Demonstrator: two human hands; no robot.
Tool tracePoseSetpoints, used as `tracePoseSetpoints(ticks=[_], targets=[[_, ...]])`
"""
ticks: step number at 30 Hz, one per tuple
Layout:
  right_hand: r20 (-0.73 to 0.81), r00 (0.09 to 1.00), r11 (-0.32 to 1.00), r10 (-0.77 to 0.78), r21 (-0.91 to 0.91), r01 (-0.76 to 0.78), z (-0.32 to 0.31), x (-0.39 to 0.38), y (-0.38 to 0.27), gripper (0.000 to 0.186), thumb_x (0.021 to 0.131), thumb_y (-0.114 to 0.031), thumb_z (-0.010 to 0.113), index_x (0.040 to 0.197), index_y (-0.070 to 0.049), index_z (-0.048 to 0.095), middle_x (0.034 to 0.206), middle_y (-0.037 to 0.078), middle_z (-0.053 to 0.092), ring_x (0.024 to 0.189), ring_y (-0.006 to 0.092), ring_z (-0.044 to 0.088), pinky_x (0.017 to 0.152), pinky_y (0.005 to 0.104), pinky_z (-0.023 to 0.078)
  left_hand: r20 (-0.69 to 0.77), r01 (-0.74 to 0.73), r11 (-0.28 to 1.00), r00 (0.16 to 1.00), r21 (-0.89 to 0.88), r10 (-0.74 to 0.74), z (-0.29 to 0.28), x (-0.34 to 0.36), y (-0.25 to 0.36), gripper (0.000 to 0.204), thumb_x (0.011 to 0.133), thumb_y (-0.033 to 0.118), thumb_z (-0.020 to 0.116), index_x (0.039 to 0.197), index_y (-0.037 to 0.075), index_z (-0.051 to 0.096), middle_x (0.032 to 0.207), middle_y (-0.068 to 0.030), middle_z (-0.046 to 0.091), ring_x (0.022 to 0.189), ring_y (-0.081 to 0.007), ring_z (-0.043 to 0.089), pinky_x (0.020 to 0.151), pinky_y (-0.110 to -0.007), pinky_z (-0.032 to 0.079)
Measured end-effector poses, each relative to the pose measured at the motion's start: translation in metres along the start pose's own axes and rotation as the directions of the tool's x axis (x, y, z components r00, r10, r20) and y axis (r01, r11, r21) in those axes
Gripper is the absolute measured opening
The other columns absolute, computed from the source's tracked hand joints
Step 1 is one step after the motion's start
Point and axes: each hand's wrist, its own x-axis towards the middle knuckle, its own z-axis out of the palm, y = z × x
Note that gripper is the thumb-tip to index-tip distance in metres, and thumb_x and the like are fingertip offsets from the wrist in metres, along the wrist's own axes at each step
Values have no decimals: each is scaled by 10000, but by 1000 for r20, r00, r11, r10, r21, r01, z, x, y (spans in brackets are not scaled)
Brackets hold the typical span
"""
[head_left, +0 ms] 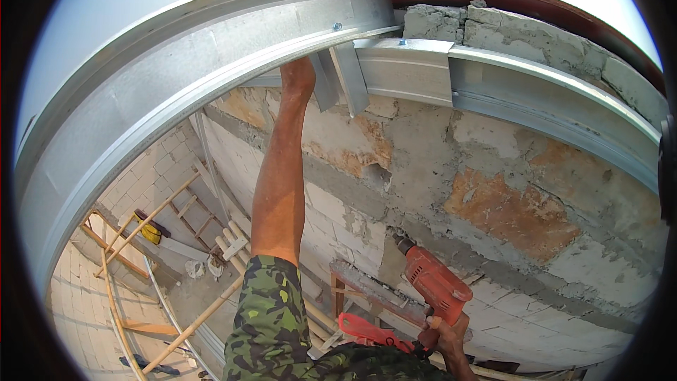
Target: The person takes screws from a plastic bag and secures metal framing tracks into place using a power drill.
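Note:
My left arm, in a camouflage sleeve, reaches up to a wide galvanized steel beam. My left hand goes behind the beam's lower edge, which hides the fingers. Just right of the wrist, a short metal bracket hangs beneath the beam, near its joint with a steel channel. Low on the right, my right hand is closed around the grip of a red power drill. The drill's chuck tilts up and left in front of the block wall, away from the bracket. A bolt head shows on the beam.
A rough block wall with mortar patches rises on the right. Far below on the left are wooden poles, a ladder-like frame and a yellow and dark object. A red object lies by my right sleeve.

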Motion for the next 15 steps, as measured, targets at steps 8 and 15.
tracePoseSetpoints(ticks=[8, 15], targets=[[54, 998, 999, 33, 13, -34, 1, 1, 7, 466, 684, -167, 691, 1034, 116, 570, 787, 122, 611, 578, 182, 601, 520, 314, 509, 69, -50, 990, 997, 128, 42, 0, 6, -19, 547, 1023, 415, 304, 1137, -71, 527, 1077, -252, 583, 985, -279, 517, 870, -413, 415], [27, 998, 999, 49, 3, -49, 4, -6, -4, 336, 698, -179, 677, 923, 62, 611, 745, 82, 625, 646, 157, 592, 588, 291, 481, 21, -43, 996, 999, 83, 41, -1, 7, -24, 607, 1016, 465, 282, 1139, -77, 526, 1082, -252, 582, 990, -288, 516, 871, -422, 411]])
